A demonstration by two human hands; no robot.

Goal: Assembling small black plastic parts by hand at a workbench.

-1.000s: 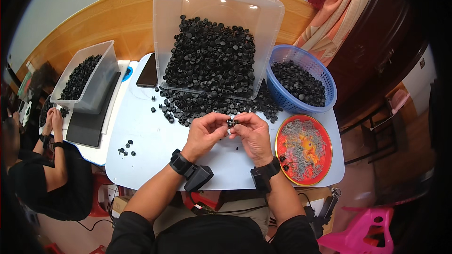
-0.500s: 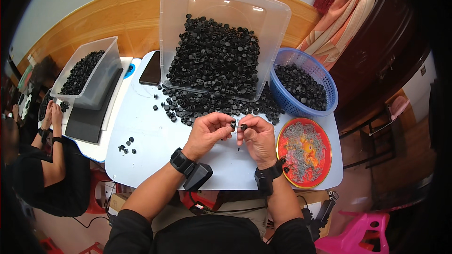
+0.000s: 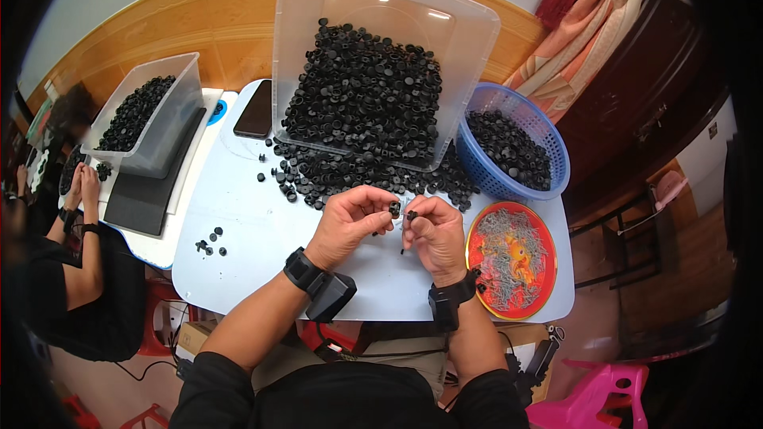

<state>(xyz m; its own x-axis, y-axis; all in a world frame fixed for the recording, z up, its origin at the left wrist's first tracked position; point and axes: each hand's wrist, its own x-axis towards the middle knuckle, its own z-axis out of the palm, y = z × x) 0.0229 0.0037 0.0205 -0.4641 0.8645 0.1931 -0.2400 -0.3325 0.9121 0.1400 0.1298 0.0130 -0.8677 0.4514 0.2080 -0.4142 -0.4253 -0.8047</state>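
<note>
Above the front middle of the light blue table [image 3: 262, 270], my two hands are close together. A small black round plastic part [image 3: 394, 209] is pinched in the fingertips of my left hand [image 3: 346, 226]. My right hand [image 3: 439, 245] grips another small black plastic piece [image 3: 412, 215], held just beside the first, with a narrow gap between them. Below the right fingers a tiny dark tip [image 3: 402, 252] shows; what it belongs to is unclear. Just beyond my hands spreads a heap of loose black parts [image 3: 318, 173], spilling from a tilted clear plastic bin [image 3: 465, 56] full of them.
At the right stand a blue perforated basket [image 3: 470, 147] of black parts and a red dish [image 3: 550, 270] with many small grey metal pieces. A phone [image 3: 254, 111] lies back left; several loose parts [image 3: 211, 243] lie front left. Another person's hands [image 3: 83, 187] work at the left table.
The whole view has shifted slightly. My left fingers have turned the black part a little, so more of its open side shows. The right hand keeps nearly the same hold.
</note>
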